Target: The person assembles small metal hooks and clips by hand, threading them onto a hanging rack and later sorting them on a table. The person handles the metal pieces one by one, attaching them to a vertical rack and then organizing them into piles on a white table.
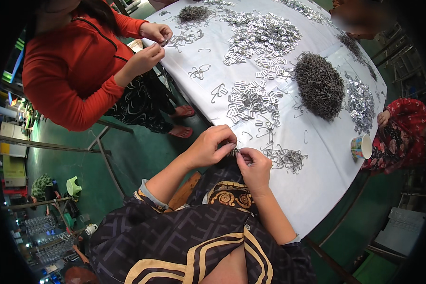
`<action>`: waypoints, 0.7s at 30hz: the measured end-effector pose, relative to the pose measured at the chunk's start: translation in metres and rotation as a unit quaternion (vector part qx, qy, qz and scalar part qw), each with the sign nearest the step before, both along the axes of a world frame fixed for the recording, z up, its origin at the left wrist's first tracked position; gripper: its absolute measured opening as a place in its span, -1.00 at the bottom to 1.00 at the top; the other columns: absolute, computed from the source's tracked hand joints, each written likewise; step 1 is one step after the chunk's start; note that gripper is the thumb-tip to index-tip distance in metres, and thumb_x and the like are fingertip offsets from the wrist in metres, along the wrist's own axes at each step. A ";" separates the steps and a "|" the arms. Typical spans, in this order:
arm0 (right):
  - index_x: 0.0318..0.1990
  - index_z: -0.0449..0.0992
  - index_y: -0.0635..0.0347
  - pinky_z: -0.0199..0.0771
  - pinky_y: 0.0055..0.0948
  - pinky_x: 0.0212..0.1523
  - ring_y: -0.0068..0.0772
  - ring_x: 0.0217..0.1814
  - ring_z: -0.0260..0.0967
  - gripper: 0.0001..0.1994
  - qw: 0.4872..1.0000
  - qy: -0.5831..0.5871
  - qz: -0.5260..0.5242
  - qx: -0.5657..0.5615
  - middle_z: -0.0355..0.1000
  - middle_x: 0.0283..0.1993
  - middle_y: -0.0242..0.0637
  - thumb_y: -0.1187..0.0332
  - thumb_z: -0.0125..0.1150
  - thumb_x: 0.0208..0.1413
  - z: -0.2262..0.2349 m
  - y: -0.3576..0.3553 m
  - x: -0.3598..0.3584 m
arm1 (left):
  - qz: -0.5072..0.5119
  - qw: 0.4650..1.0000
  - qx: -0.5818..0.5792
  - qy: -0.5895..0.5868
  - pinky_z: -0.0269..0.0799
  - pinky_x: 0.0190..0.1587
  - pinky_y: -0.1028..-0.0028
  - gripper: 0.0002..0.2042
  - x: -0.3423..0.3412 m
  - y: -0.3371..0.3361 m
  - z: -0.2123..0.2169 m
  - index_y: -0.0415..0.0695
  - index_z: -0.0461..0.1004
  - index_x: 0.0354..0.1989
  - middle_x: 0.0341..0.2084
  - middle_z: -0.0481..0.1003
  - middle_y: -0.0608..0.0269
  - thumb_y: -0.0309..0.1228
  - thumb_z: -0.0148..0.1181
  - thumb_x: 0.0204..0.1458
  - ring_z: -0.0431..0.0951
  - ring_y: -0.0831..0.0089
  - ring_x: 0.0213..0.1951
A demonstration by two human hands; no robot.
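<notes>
At the near edge of a white-covered table (317, 189), we pinch one small metal clip (235, 151) between both hands. Our left hand (213, 144) comes in from the left with fingers curled tight over the piece; our right hand (254, 166) meets it from below and to the right, thumb and forefinger closed on the same part. The clip sits exactly where the two sets of fingertips touch, too small and too covered for us to tell which way its long axis runs. Just to the right of our right hand lies a loose tangle of wire hooks (286, 158) (the nearest supply, closer to the right hand than the left). Farther up the table, flat silver buckles (251, 102) spread beside a dark mound of hooks (319, 85).
</notes>
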State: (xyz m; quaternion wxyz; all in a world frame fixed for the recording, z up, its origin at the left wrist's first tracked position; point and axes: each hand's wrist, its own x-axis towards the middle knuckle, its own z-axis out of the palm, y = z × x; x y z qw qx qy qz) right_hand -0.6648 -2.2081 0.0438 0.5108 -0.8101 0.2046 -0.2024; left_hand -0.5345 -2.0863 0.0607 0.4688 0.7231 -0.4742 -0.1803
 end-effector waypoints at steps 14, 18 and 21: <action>-0.36 0.58 0.09 0.19 -0.29 -0.17 -0.26 -0.23 0.27 -0.83 0.947 0.041 -0.090 -0.307 0.38 -0.39 -0.35 0.31 0.36 -0.14 -0.026 -0.064 0.028 | 0.025 0.993 -0.059 0.098 0.39 -0.26 0.42 -0.92 -0.006 0.010 -0.015 -0.24 0.37 -0.29 -0.42 0.50 0.15 -0.55 0.05 0.04 0.50 0.34 -0.36; -0.33 0.56 0.07 0.17 -0.26 -0.12 -0.27 -0.14 0.25 -0.80 0.929 0.112 -0.075 -0.344 0.36 -0.31 -0.36 0.31 0.37 -0.16 -0.028 -0.065 0.049 | 0.040 0.993 -0.059 0.096 0.38 -0.26 0.43 -0.92 -0.005 0.012 -0.015 -0.25 0.36 -0.30 -0.44 0.47 0.15 -0.55 0.05 0.04 0.48 0.37 -0.37; -0.34 0.54 0.06 0.16 -0.22 -0.10 -0.25 -0.13 0.25 -0.81 0.933 0.127 -0.077 -0.328 0.36 -0.31 -0.36 0.32 0.37 -0.17 -0.027 -0.064 0.056 | 0.048 0.992 -0.068 0.100 0.37 -0.26 0.45 -0.92 -0.003 0.012 -0.016 -0.26 0.35 -0.30 -0.46 0.45 0.16 -0.54 0.05 0.05 0.46 0.40 -0.38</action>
